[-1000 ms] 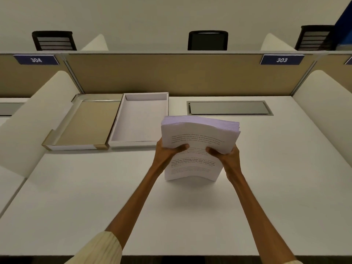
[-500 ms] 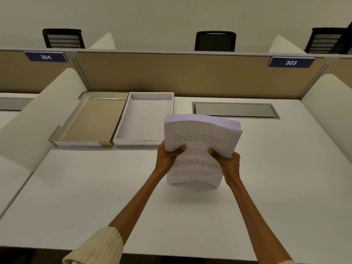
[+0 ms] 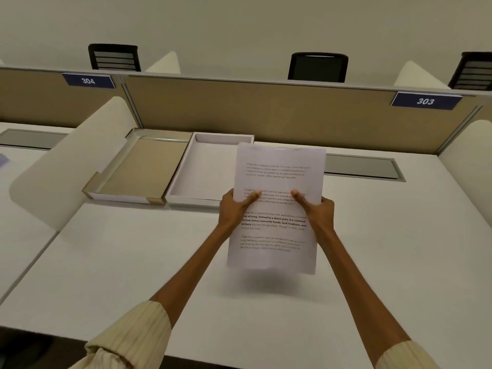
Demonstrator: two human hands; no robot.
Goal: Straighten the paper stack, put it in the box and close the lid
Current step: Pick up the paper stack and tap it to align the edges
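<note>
Above a white desk (image 3: 133,262), a paper stack (image 3: 277,209) is held upright in 2 bare hands, its printed top sheet facing the camera and its lower edge blurred and seemingly clear of the desk, with a soft shadow beneath it. At the stack's left edge, the left hand (image 3: 233,209) is clamped on the sheets, thumb laid across the printed face and the other fingers out of sight behind. At the right edge, the right hand (image 3: 318,211) grips the same way, thumb pressed on the text, fingers curled round the back. Both forearms reach forward from ribbed cream sleeves (image 3: 133,339). Just behind and to the left of the stack lies the open white box (image 3: 186,179), shallow and with nothing in it, its right part hidden by the paper. Touching the box's left side rests the lid (image 3: 138,169), turned inside up and showing a tan inner face. Behind them a tan partition (image 3: 266,113) carries blue plates (image 3: 89,81) reading 304 and 303. Right of the stack, a grey hatch (image 3: 362,166) is set flush in the desk. Beyond the partition, 3 dark chair backs (image 3: 318,66) show against a pale wall.
</note>
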